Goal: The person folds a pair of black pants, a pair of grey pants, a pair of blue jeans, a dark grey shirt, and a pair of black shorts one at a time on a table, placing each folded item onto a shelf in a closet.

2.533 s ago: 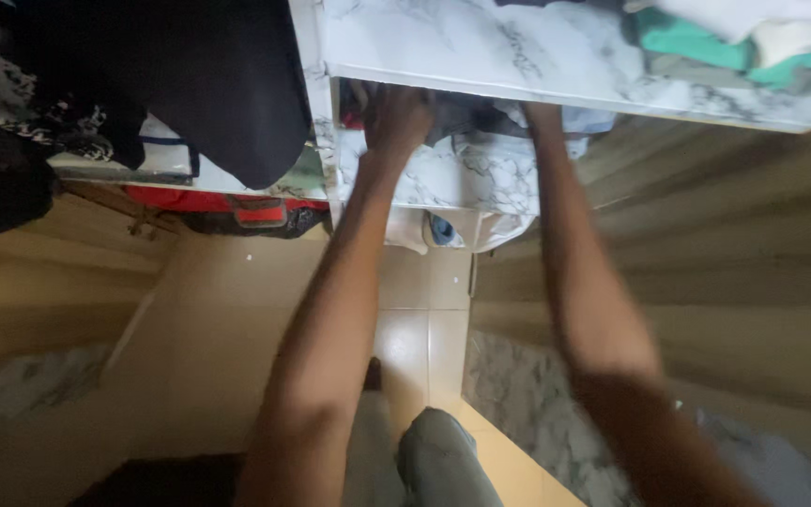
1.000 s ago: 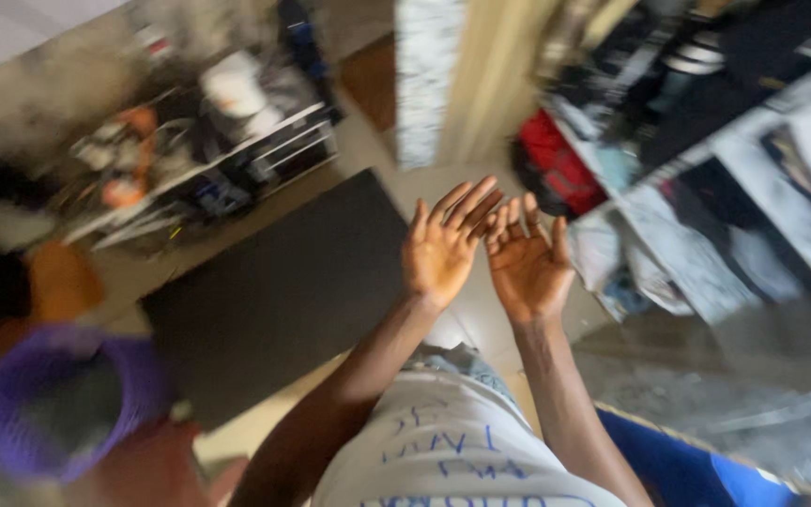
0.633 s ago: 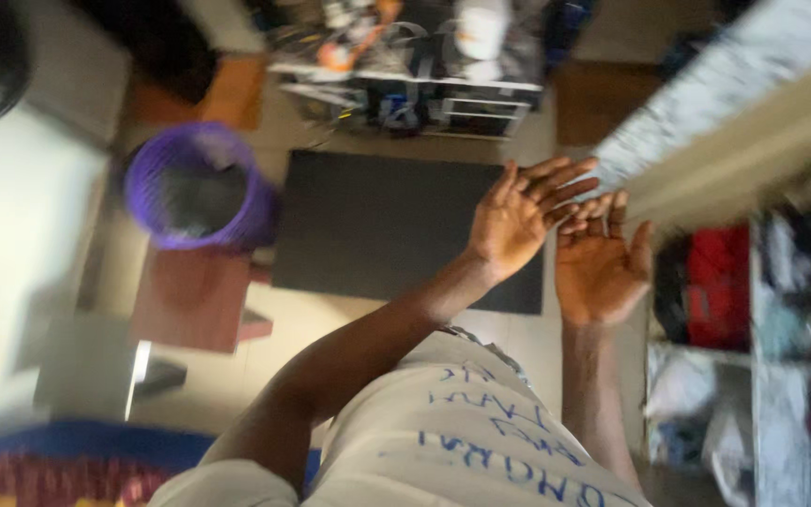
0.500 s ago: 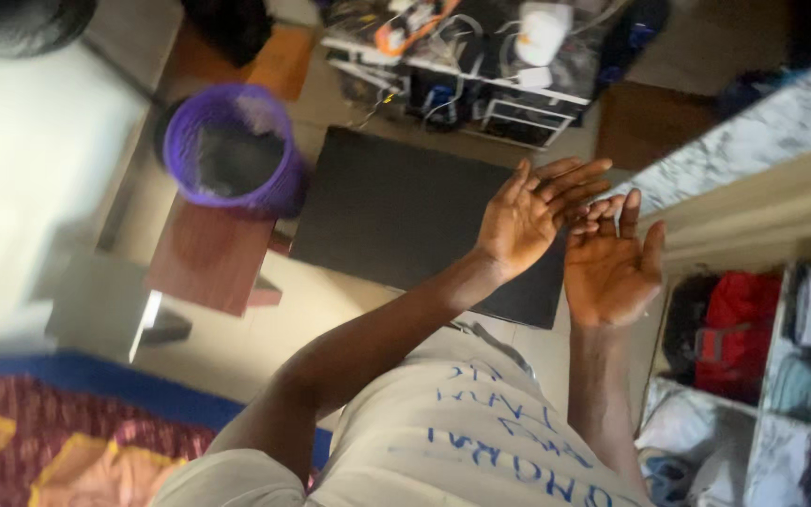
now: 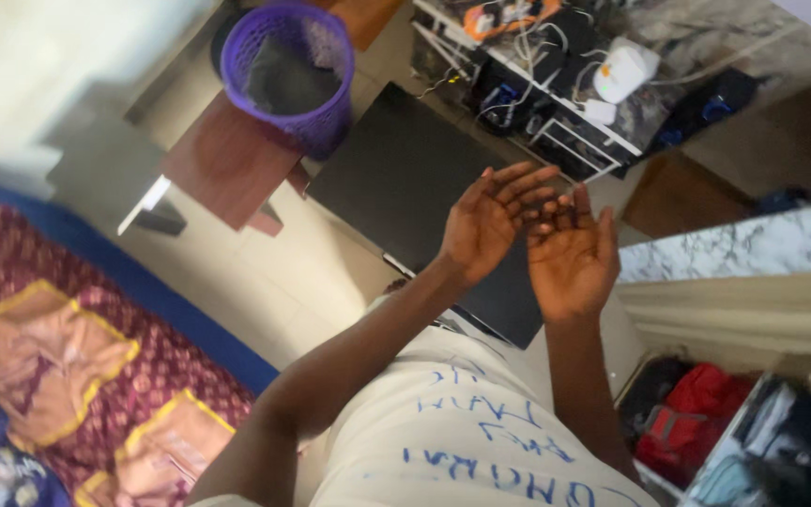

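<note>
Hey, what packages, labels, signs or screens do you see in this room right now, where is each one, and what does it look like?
White container: on the cluttered rack at top right, rounded and boxy, white with a small orange mark; too blurred to tell more.
Shirt lettering: on the person's pale shirt at bottom centre, hand-drawn blue letters.
No signs or lit screens show; both hands are open and hold nothing.

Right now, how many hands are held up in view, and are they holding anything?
2. The left hand and right hand are raised side by side, palms open and empty, above the dark mat. No others show.
</note>
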